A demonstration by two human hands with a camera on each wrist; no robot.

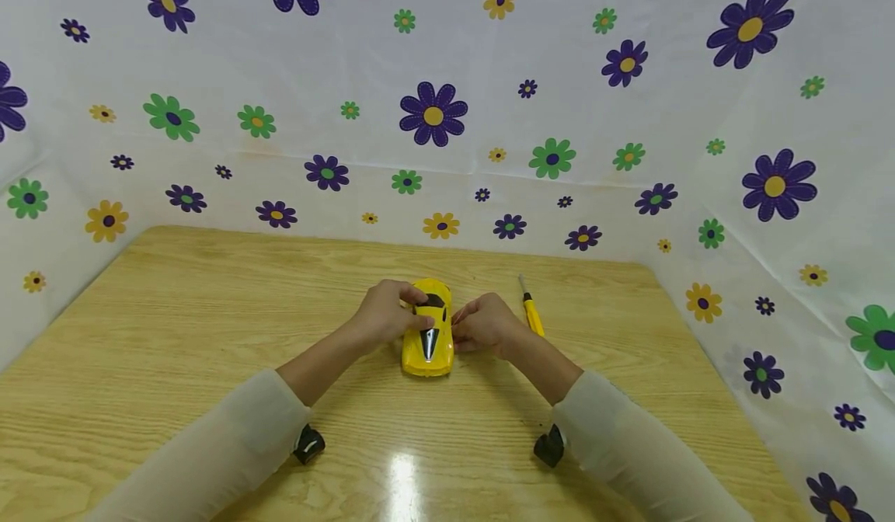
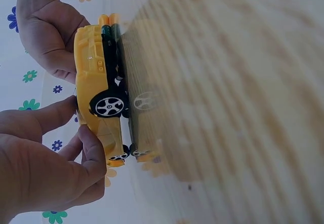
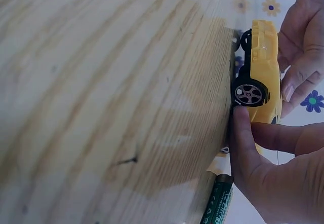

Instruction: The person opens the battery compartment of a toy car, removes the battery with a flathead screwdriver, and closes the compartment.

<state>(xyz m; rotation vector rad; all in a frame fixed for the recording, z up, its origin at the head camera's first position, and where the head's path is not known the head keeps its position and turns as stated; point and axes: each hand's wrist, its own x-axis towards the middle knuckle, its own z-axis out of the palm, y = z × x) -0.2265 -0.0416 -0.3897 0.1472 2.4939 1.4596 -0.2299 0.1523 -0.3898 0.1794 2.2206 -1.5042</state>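
Note:
A yellow toy car [image 1: 429,351] with a dark windscreen and spoked wheels stands on the wooden table, its length running away from me. My left hand [image 1: 384,312] grips it from the left, fingers and thumb over its roof. From the right side, my right hand [image 1: 485,324] holds the car low down. In the right wrist view, one fingertip [image 3: 242,115] of this hand is right at the wheel [image 3: 249,94], and another finger lies along the yellow body. A green battery [image 3: 216,201] lies close by the right hand; the head view hides it.
A screwdriver [image 1: 533,314] with a yellow and black handle lies right of the right hand, tip pointing away. The wooden table [image 1: 231,304] meets a white cloth [image 1: 349,64] with printed flowers at the back and sides.

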